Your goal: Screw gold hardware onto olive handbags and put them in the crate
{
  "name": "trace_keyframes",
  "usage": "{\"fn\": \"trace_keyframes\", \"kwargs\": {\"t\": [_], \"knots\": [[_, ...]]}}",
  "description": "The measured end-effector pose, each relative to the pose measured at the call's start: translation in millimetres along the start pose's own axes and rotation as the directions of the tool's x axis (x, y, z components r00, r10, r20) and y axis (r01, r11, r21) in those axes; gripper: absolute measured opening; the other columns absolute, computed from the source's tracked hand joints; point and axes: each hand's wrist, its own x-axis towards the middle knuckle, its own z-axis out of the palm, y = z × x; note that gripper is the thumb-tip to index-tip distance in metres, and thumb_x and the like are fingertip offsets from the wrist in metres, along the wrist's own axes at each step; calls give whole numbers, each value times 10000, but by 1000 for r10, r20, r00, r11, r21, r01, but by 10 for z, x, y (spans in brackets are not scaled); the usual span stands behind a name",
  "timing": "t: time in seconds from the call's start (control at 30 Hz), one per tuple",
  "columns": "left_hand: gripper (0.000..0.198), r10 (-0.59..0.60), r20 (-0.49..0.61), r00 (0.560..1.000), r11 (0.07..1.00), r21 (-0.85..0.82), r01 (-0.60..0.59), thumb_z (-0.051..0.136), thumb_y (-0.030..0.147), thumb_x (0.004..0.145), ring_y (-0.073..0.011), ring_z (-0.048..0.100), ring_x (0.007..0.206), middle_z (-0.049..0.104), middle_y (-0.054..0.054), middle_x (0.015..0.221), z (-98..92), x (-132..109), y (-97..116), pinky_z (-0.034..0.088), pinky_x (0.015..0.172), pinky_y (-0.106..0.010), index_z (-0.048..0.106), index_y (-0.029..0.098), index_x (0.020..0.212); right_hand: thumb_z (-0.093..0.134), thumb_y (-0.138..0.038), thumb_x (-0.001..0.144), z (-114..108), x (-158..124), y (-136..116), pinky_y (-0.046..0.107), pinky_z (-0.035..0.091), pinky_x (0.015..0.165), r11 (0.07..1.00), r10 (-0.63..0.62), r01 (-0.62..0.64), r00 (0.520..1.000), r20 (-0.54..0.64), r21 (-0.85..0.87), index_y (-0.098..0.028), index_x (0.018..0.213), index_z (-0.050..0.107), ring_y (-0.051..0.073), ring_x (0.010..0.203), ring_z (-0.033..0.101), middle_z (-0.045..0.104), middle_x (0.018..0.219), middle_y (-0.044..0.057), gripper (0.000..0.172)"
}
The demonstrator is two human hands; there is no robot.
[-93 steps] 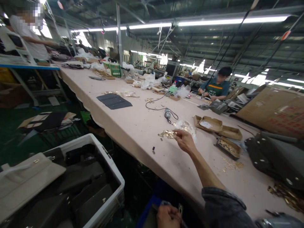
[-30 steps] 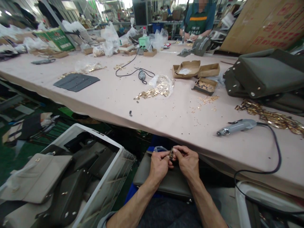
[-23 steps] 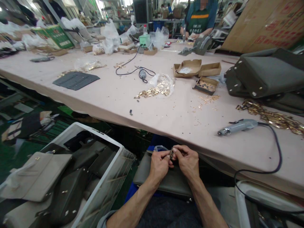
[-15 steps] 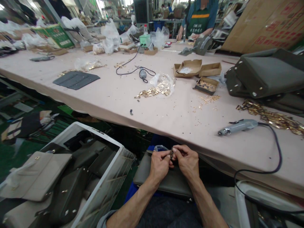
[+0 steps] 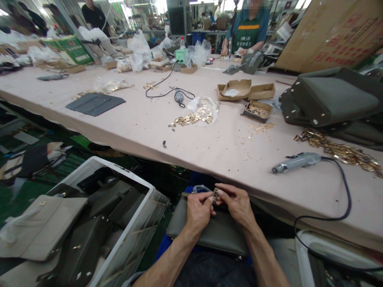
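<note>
Between the fingertips of both hands is a small gold-toned metal bag fitting (image 5: 215,194), shaped like a narrow frame. My left hand (image 5: 200,208) pinches it from the left with thumb and forefinger. From the right, my right hand (image 5: 236,201) grips its other side, thumb against the piece. Below the hands a dark olive handbag (image 5: 220,235) lies on my lap. A scrap of clear plastic (image 5: 201,188) shows just behind my left hand.
The table (image 5: 191,147) carries a grey electric screwdriver (image 5: 296,162), a pile of gold fittings (image 5: 341,149), a bag of gold plates (image 5: 203,111) and a box of small screws (image 5: 256,111). Olive bags (image 5: 332,97) stand right. A white crate (image 5: 143,211) holds bags. A person (image 5: 249,30) works opposite.
The metal fitting has turned so its frame shape faces me more. Both hands keep their pinch on it. My view has shifted slightly.
</note>
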Motion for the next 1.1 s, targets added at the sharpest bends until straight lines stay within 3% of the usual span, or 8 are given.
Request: {"fn": "trace_keyframes", "kwargs": {"t": [0.1, 0.23, 0.47, 0.73, 1.1], "knots": [[306, 3, 41, 999, 1000, -28, -2, 653, 251, 865, -95, 532, 444, 643, -13, 578, -22, -2, -38, 540, 455, -214, 815, 118, 1088, 746, -430, 910, -150, 59, -66, 296, 580, 618, 997, 8, -31, 952, 307, 72, -205, 1274, 732, 148, 654, 642, 675, 874, 31, 429], [296, 17, 56, 998, 999, -48, -14, 657, 250, 865, -85, 502, 411, 617, -1, 541, -36, -14, -62, 517, 429, -206, 820, 117, 1075, 726, -386, 940, -241, 141, -125, 275, 539, 609, 998, -58, 46, 903, 426, 39, -226, 1241, 754, 134, 668, 631, 636, 918, 27, 342], [311, 12, -2, 1000, 996, -85, -12, 653, 240, 851, -91, 521, 432, 596, 11, 540, -36, -14, -98, 546, 441, -216, 816, 120, 1087, 632, -375, 1006, -148, 128, -111, 259, 510, 612, 976, -136, 191, 908, 396, -102, -270, 1302, 725, 132, 710, 595, 588, 896, 23, 327], [329, -37, -76, 996, 988, -149, 25, 689, 248, 814, -87, 515, 447, 633, -16, 577, 9, 3, -112, 560, 444, -218, 814, 87, 1072, 561, -317, 1041, -110, 106, -17, 315, 508, 742, 867, -284, 392, 896, 341, -308, -284, 1384, 665, 171, 815, 620, 626, 913, 38, 360], [350, -22, -65, 998, 988, -155, 11, 669, 256, 837, -90, 525, 457, 611, -5, 568, -22, -19, -143, 567, 466, -225, 802, 91, 1116, 513, -314, 1051, -36, 59, -21, 313, 513, 753, 823, -313, 430, 888, 336, -370, -284, 1422, 631, 180, 818, 620, 628, 950, 46, 390]]}}
